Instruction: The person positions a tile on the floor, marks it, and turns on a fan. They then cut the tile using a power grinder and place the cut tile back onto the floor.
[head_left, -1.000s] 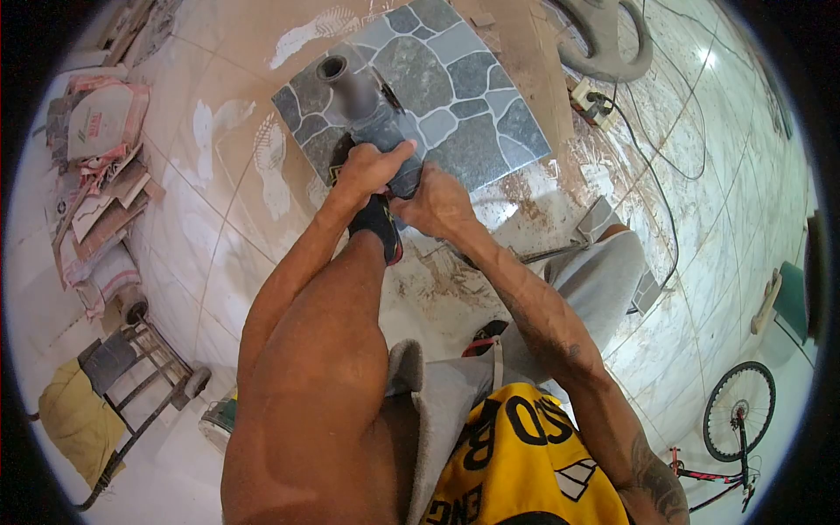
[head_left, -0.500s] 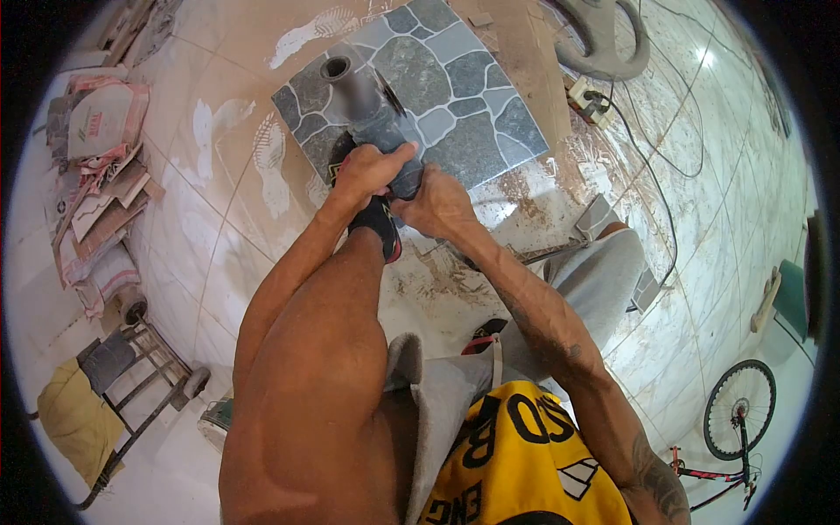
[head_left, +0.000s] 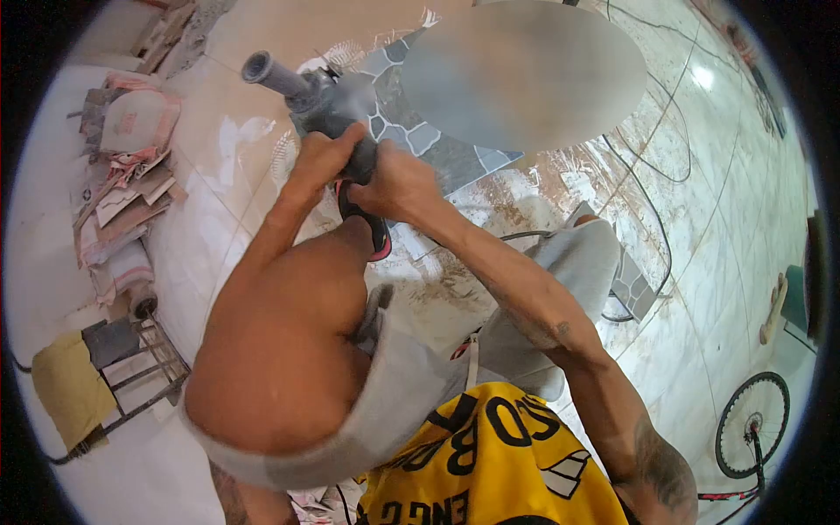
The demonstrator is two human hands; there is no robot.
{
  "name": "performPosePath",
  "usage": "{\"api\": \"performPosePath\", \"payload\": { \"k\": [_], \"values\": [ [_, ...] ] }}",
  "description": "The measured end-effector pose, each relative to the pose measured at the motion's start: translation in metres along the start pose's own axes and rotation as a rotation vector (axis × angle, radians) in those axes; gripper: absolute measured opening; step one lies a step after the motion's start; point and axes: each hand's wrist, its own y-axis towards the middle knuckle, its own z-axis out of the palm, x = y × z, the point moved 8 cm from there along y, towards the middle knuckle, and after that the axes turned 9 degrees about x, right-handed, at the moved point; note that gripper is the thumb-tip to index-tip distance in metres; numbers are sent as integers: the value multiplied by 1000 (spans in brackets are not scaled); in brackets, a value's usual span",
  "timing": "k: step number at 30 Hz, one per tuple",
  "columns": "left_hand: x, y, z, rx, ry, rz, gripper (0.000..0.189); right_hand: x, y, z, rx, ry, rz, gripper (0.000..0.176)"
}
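My left hand (head_left: pixel 322 164) and my right hand (head_left: pixel 398 185) both grip the body of a grey angle grinder (head_left: pixel 328 109). Its side handle (head_left: pixel 269 74) sticks out to the upper left. The tool is lifted above a stone-pattern floor tile (head_left: pixel 437 144) lying on the floor. A blurred patch covers most of that tile. My raised left knee sits just below the hands, and a black and red shoe (head_left: pixel 367 223) shows under them.
Torn cement bags and cardboard (head_left: pixel 127 166) pile up at the left. A metal hand trolley (head_left: pixel 131 367) with a yellow cloth stands lower left. Cables (head_left: pixel 647 175) run across the dusty tiled floor at right. A bicycle wheel (head_left: pixel 752 420) is at lower right.
The grinder has been lifted off the tile and swung up and left, with both hands still on it. My head has tilted, so the view has shifted.
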Motion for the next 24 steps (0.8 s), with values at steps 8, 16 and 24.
{"api": "performPosePath", "payload": {
  "k": [8, 16, 24],
  "values": [
    [-46, -86, -32, -108, -14, 91, 53, 55, -39, 0, -98, 107, -288, 55],
    [-32, -49, -4, -100, 99, 50, 47, 19, -36, -5, -98, 104, -239, 54],
    [27, 73, -6, -416, 186, 345, 71, -38, 49, 33, -148, 62, -118, 62]
  ]
}}
